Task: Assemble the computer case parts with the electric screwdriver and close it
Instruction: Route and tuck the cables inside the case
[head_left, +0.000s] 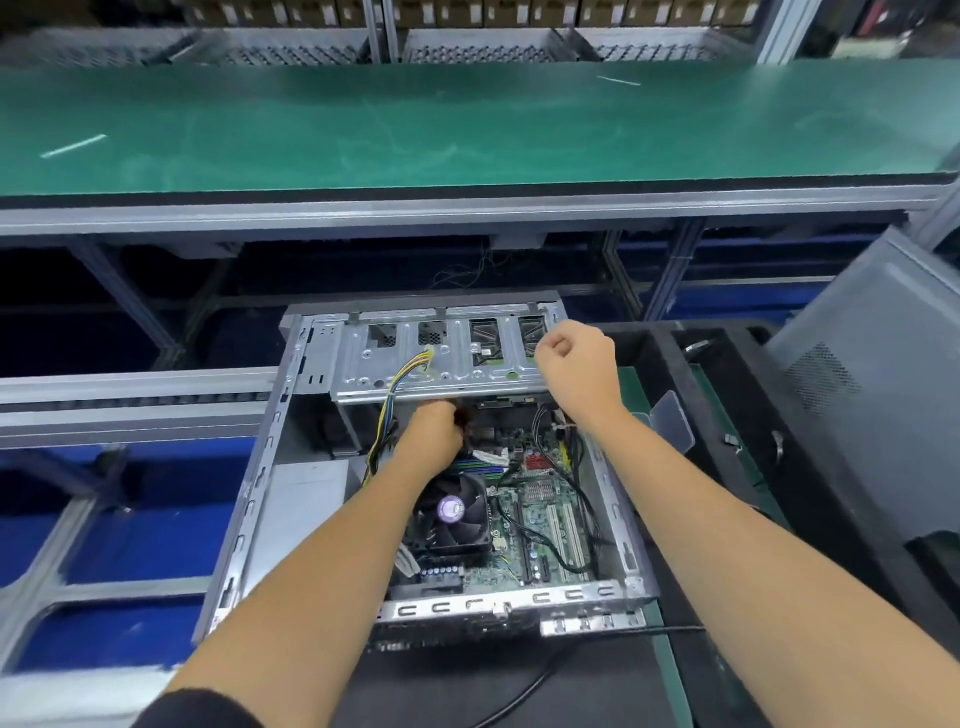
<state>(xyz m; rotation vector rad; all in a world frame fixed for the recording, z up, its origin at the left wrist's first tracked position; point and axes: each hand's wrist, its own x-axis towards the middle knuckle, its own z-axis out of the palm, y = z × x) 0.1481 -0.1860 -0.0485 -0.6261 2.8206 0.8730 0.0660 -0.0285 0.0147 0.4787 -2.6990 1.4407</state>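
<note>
An open grey computer case (260, 499) lies flat in front of me, its motherboard (545, 525) and black CPU fan (454, 514) exposed. A metal drive cage (441, 358) spans the far end of the case. My left hand (434, 434) reaches under the cage's front edge and grips a dark part there; what the part is I cannot tell. My right hand (576, 364) hovers over the cage's right end with fingers curled into a fist, and nothing shows in it. A yellow and black cable bundle (387, 415) hangs from the cage. No electric screwdriver is in view.
The grey side panel (862, 395) leans at the right. A black foam tray (727, 415) beside the case holds small metal bits and a clear plastic lid (672, 418). A green conveyor belt (467, 124) runs across the back. A black cable (550, 670) trails at the front.
</note>
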